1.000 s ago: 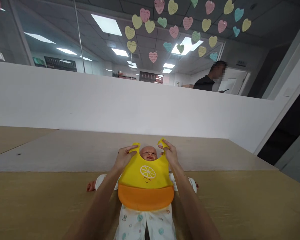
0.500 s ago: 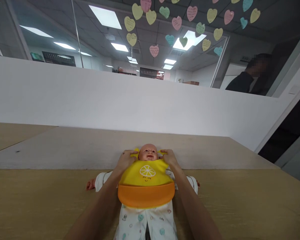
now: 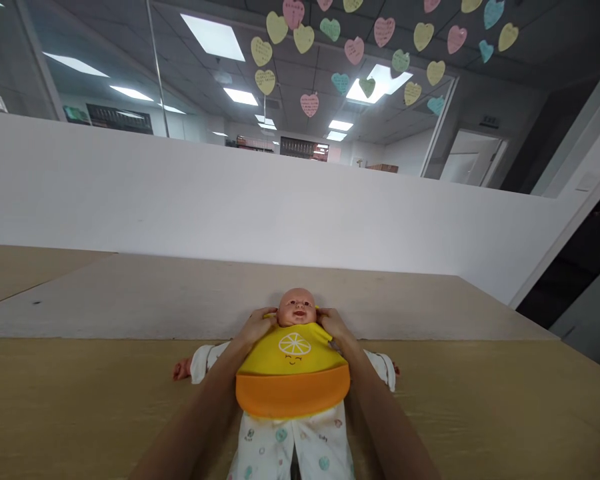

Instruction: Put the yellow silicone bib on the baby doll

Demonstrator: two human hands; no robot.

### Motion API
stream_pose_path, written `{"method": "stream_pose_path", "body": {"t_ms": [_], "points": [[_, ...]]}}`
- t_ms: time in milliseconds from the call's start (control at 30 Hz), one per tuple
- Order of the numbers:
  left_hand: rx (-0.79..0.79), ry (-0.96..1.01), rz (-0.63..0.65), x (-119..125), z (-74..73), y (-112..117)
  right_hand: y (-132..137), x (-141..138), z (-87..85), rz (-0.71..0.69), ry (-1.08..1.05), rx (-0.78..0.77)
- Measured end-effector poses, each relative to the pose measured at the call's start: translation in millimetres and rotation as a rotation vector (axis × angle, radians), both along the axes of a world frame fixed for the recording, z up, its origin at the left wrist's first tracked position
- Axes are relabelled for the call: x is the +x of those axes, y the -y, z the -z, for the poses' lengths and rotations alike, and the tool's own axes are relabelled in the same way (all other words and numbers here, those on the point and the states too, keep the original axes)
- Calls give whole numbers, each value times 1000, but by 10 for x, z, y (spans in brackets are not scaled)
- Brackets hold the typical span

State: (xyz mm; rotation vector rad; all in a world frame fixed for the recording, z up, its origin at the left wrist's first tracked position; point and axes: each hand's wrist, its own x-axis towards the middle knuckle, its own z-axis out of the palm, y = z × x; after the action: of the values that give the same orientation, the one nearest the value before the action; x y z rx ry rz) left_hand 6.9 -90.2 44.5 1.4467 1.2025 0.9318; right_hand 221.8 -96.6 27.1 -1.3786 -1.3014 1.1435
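A baby doll [image 3: 297,307] lies on its back in white printed clothes, arms spread out to the sides. Over its chest is a yellow bib [image 3: 295,357] with a lemon-slice print and an orange pocket along the bottom. My left hand [image 3: 258,325] is closed at the left side of the doll's neck, on the bib's neck strap. On the other side my right hand [image 3: 332,323] grips the opposite strap end, close against the head. Most of both straps, and the fingertips behind the neck, are hidden.
The doll lies on a wooden tabletop [image 3: 105,400], with a greyish board [image 3: 155,293] behind its head. Beyond stands a white wall [image 3: 280,213] under a glass window dotted with heart-shaped sticky notes [image 3: 309,105].
Both hands have moved in towards the doll's neck, bringing the strap ends down beside and behind it. The person behind the glass at right is gone from view.
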Motion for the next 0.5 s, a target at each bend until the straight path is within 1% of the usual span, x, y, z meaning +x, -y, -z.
{"method": "stream_pose_path", "body": {"t_ms": [67,100,167,267,367,500], "points": [[-135,270,111,11,53,-3,3,-28,41,-17,-81,-23],[-190,376,143,7,85,-15,9,-37,52,-25,-118,-31],[-263,520,150,-16,148,-48,24,-47,55,-39,-179,-38],[-304,613,75,-45,198,-85,29,-37,36,-48,-324,-58],[-332,715,49,-30,167,-77,-3,-9,46,-36,-477,-108],[-371,834,51,26,99,-52,-61,8,111,-40,-472,-184]]}}
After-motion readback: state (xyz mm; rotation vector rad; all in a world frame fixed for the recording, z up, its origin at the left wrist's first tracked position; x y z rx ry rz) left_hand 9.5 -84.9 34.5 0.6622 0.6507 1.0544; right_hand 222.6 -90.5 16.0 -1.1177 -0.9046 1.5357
